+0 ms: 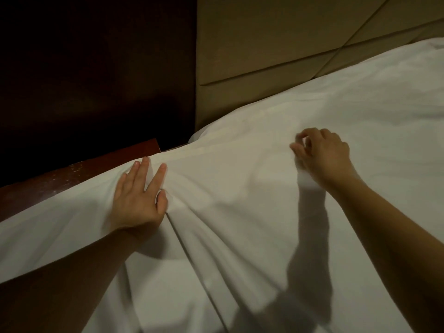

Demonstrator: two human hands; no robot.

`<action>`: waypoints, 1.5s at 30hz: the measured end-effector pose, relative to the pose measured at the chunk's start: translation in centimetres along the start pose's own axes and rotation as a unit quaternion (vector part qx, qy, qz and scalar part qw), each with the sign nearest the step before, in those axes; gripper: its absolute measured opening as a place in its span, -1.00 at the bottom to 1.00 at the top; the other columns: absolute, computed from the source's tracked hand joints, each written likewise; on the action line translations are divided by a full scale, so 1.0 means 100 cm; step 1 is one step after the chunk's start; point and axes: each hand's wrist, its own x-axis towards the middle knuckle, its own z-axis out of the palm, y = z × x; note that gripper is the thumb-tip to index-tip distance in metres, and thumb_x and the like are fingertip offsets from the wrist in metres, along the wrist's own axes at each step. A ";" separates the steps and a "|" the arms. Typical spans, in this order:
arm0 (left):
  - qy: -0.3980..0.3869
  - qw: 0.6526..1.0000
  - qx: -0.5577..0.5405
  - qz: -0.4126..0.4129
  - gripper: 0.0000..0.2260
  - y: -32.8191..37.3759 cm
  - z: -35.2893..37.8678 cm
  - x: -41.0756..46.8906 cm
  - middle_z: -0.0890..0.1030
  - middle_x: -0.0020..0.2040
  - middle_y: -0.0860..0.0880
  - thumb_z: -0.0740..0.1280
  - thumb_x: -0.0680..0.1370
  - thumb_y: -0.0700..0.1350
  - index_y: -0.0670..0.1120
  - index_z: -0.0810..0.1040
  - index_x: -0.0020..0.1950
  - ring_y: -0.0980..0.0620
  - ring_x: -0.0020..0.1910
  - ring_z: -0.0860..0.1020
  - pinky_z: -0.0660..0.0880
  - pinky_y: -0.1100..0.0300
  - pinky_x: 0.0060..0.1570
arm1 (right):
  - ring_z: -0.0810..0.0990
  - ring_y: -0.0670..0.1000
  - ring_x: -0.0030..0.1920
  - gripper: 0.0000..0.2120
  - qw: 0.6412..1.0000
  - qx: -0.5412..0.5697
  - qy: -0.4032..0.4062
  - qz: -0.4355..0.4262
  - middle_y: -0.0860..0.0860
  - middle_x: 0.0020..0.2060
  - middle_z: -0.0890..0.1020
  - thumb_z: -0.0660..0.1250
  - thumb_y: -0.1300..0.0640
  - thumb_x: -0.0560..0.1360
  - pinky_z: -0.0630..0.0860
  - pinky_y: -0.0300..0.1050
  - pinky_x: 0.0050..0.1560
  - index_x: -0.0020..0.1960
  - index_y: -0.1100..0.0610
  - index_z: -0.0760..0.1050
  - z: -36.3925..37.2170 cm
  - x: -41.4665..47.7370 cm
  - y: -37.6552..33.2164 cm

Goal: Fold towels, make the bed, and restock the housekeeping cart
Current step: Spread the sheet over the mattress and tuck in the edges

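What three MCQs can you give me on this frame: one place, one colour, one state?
1. Where is the red-brown wooden surface?
A) beyond the left hand
B) beyond the right hand
C) on top of the sheet

2. What colour is the sheet?
A) blue
B) white
C) red

3. How are the right hand's fingers?
A) flat and spread
B) curled, pinching the sheet
C) hanging clear of the sheet

Answers:
1 A: it shows past the sheet's edge on the left.
2 B: the fabric is white throughout.
3 B: the fabric rises in a peak to the curled fingers.
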 end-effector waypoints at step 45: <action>0.024 0.999 0.020 0.000 -0.48 0.001 0.002 0.000 0.27 0.45 -0.31 -0.02 0.54 0.00 -0.17 0.32 0.46 -0.30 0.42 0.28 0.21 -0.19 0.36 | 0.33 0.16 0.39 -0.44 0.990 0.044 0.116 0.062 0.15 0.42 0.33 -0.02 -0.13 0.60 0.28 0.14 0.37 0.50 0.14 0.13 0.041 0.019 -0.007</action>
